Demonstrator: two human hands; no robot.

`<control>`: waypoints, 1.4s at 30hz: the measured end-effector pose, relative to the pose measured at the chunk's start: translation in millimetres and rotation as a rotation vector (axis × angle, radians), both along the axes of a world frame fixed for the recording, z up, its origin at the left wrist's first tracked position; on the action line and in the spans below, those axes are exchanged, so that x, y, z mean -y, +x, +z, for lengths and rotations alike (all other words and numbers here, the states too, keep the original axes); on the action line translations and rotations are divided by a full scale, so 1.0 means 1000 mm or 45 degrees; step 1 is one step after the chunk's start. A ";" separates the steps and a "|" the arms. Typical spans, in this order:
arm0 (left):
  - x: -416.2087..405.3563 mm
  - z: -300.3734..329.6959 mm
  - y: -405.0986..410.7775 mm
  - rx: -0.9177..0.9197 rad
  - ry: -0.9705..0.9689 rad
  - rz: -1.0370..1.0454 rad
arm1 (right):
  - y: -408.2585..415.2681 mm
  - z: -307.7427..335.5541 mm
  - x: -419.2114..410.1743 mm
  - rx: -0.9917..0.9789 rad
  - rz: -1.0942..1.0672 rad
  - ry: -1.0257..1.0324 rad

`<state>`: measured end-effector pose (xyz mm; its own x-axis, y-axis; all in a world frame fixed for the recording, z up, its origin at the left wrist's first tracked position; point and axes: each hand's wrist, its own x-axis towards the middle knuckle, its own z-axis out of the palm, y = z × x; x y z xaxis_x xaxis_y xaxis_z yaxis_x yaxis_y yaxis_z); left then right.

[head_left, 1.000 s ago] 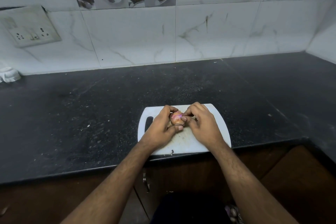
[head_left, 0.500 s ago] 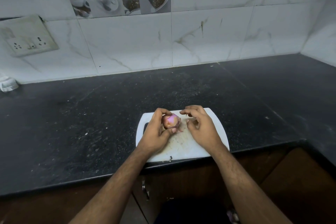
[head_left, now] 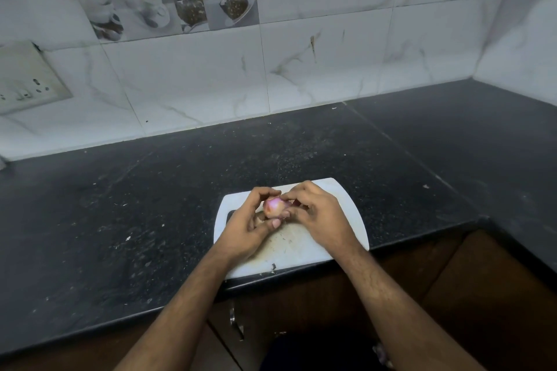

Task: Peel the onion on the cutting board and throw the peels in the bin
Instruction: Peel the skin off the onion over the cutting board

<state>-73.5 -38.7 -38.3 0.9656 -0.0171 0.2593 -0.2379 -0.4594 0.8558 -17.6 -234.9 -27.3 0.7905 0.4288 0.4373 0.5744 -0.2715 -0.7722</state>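
A small pinkish onion (head_left: 273, 207) is held just above the white cutting board (head_left: 346, 208) near the counter's front edge. My left hand (head_left: 250, 226) grips the onion from the left, thumb beneath and fingers curled over the top. My right hand (head_left: 319, 214) comes in from the right and pinches the onion's skin at its upper right side. A few small dark peel scraps (head_left: 273, 266) lie on the board's stained near part. No bin is in view.
The board sits on a black speckled counter (head_left: 150, 220) that turns a corner at the right. White marble tiles (head_left: 331, 63) line the back wall, with a socket plate (head_left: 27, 78) at the left. Brown cabinet doors (head_left: 452, 295) lie below the counter edge.
The right hand, apart from the onion half a second ago, has come back onto it and pinches its skin. The left hand has turned the onion slightly. The camera has shifted.
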 end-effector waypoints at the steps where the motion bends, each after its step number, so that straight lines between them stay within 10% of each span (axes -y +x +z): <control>1: -0.001 0.000 0.001 -0.022 0.003 -0.020 | 0.000 0.000 -0.001 0.001 0.004 -0.003; 42: 0.002 -0.008 0.004 -0.107 -0.267 0.093 | 0.005 -0.004 -0.003 -0.107 -0.009 -0.117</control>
<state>-69.5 -40.9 -46.5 0.9807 0.0995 0.1685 -0.1345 -0.2826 0.9498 -12.2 -232.2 -30.9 0.8256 0.4585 0.3289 0.5069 -0.3469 -0.7891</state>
